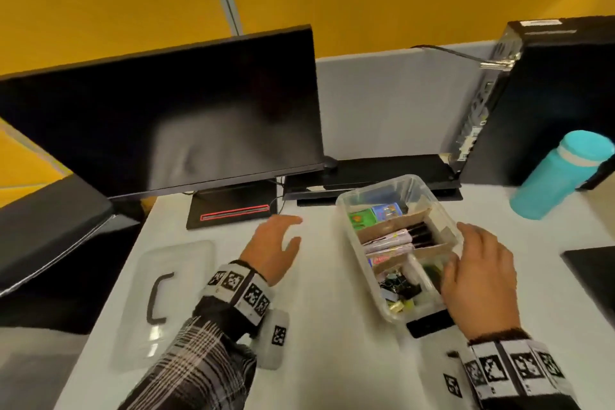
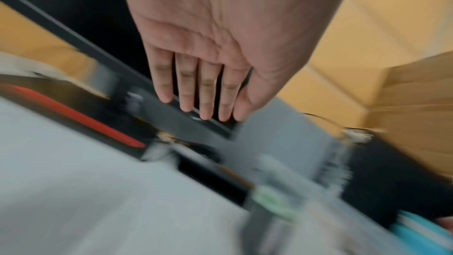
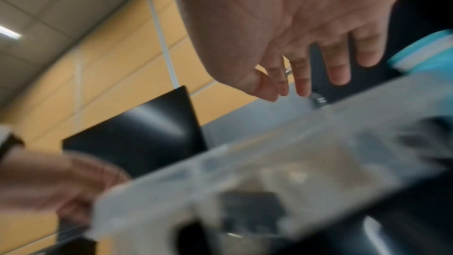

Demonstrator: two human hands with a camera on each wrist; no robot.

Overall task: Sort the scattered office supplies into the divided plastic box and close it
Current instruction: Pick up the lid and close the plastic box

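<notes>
White desk, clear divided plastic box [image 1: 346, 210] full; clear flat lid [image 1: 186, 263] with black handle lies left of it. Both hands, left hand [image 1: 276, 243], right hand [image 1: 479, 270], relaxed, holding nothing. Lid looks light, slippery: take the handle.

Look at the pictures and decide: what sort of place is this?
Most likely an office desk: a monitor stands at the back, a computer tower to the right, with a grey partition between them.

Head overhead — wrists under palms
</notes>
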